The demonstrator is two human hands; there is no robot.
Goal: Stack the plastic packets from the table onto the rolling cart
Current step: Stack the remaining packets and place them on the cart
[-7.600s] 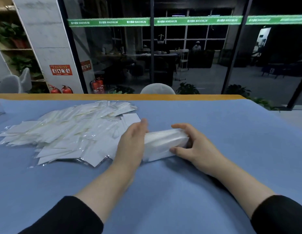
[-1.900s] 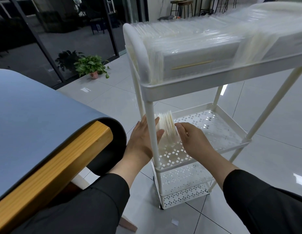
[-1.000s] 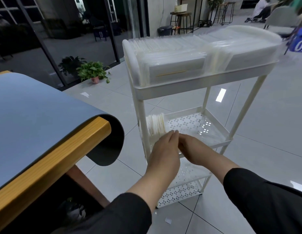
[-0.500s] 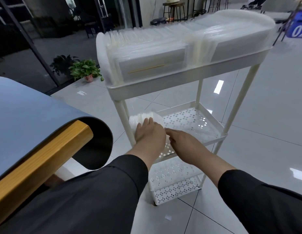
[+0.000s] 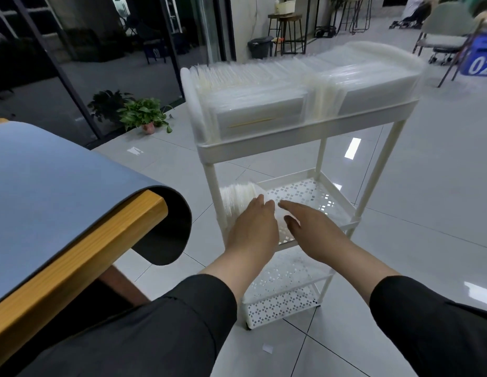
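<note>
The left hand [image 5: 254, 227] lies palm-down with straight fingers against a small upright bundle of thin white plastic packets [image 5: 238, 198], which stands on edge at the near-left corner of the middle perforated shelf [image 5: 313, 193] of the white three-tier plastic rolling cart [image 5: 305, 130]; the fingertips touch the bundle's right face and curl round nothing. Just beside them, the right hand [image 5: 311, 227] reaches in with its fingers extended and loose, released, the forefinger pointing toward the same bundle; whether it actually touches the packets cannot be told. Beyond the fingers the rest of the middle shelf shows only its punched pattern, and below the wrists the bottom shelf [image 5: 280, 306] shows the same. Above the fingers, the top tray [image 5: 264, 144] carries two full rows of packets standing on edge, packed from rim to rim. By the look of it, the task is well advanced: one tier is filled and a second is just begun, with this bundle being steadied in its corner. To the left of the left forearm, the visible corner of the wooden table under its blue mat [image 5: 46, 191] holds no packets, but most of the table is out of view, so how many remain cannot be judged.
</note>
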